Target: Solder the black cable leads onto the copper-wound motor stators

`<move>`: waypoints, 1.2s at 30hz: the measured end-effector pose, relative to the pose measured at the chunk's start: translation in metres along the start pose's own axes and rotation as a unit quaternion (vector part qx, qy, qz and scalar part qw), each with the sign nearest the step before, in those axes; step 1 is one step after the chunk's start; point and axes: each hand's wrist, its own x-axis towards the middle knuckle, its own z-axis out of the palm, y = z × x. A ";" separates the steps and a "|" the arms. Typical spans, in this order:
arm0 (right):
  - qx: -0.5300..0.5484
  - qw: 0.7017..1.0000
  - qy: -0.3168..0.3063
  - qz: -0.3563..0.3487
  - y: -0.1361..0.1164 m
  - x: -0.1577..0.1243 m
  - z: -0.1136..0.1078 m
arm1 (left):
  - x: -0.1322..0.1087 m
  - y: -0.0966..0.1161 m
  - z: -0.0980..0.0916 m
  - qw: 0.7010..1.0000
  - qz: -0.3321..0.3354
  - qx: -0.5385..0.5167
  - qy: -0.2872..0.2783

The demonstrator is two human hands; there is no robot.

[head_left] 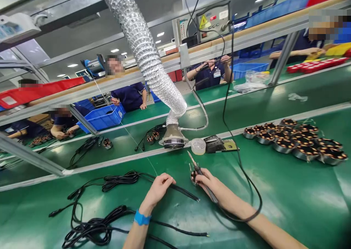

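My left hand, with a blue band at the wrist, is closed on black cables whose stripped ends point right. My right hand grips a soldering iron, its tip pointing up and to the left. Beneath the iron, a small copper-wound motor stator touches the fingers of that hand; whether they hold it or only rest against it I cannot tell. The iron's black cord loops over my right forearm. A round tin of pale material stands just beyond the iron's tip.
Coiled black cables lie at the left. Several stators are grouped at the right. A fume hood on a silver duct hangs over the bench rail. Beside the tin is a dark stand. Co-workers sit across the green bench.
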 end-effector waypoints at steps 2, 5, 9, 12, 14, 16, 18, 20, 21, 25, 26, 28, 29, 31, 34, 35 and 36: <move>0.017 1.000 -0.001 -0.011 -0.009 -0.010 0.002 | 0.000 0.000 0.003 1.000 -0.029 0.004 -0.003; -0.037 0.991 0.129 0.010 -0.015 -0.017 0.017 | 0.002 0.001 0.009 0.998 -0.014 0.054 0.025; -0.055 0.976 0.199 0.073 -0.020 -0.014 0.039 | 0.006 0.014 0.015 0.993 0.049 0.070 0.076; -0.027 0.980 0.172 0.093 -0.021 -0.008 0.048 | 0.009 0.023 0.020 0.995 0.065 0.044 0.055; -0.005 0.984 0.155 0.090 -0.019 -0.004 0.049 | 0.011 0.023 0.024 0.998 0.047 0.026 0.028; 0.009 0.987 0.142 0.079 -0.015 0.000 0.049 | 0.013 0.019 0.026 1.000 0.023 -0.005 0.009; 0.014 0.988 0.131 0.076 -0.013 0.003 0.048 | 0.015 0.014 0.027 0.999 0.005 -0.037 0.003; 0.014 0.989 0.128 0.074 -0.013 0.006 0.048 | 0.017 0.012 0.028 0.998 -0.006 -0.061 0.002; 0.013 0.989 0.128 0.071 -0.013 0.007 0.048 | 0.018 0.011 0.030 0.997 -0.012 -0.075 0.003; 0.002 0.989 0.139 0.052 -0.015 0.011 0.052 | 0.023 0.017 0.042 0.991 -0.040 -0.126 0.025; -0.001 0.988 0.144 0.051 -0.015 0.011 0.053 | 0.024 0.019 0.045 0.989 -0.047 -0.136 0.031; -0.002 0.986 0.158 0.051 -0.014 0.011 0.056 | 0.022 0.020 0.045 0.986 -0.056 -0.151 0.044; 0.002 0.985 0.166 0.050 -0.013 0.010 0.057 | 0.019 0.020 0.043 0.985 -0.055 -0.153 0.049; 0.013 0.982 0.181 0.049 -0.010 0.009 0.060 | 0.012 0.017 0.036 0.987 -0.043 -0.148 0.041; 0.027 0.978 0.201 0.050 -0.006 0.007 0.064 | 0.001 0.014 0.026 0.988 -0.022 -0.151 -0.005; 0.031 0.977 0.204 0.052 -0.005 0.007 0.065 | -0.001 0.013 0.025 0.987 -0.014 -0.159 -0.016; 0.035 0.976 0.206 0.053 -0.005 0.007 0.066 | -0.002 0.014 0.025 0.986 -0.010 -0.167 -0.020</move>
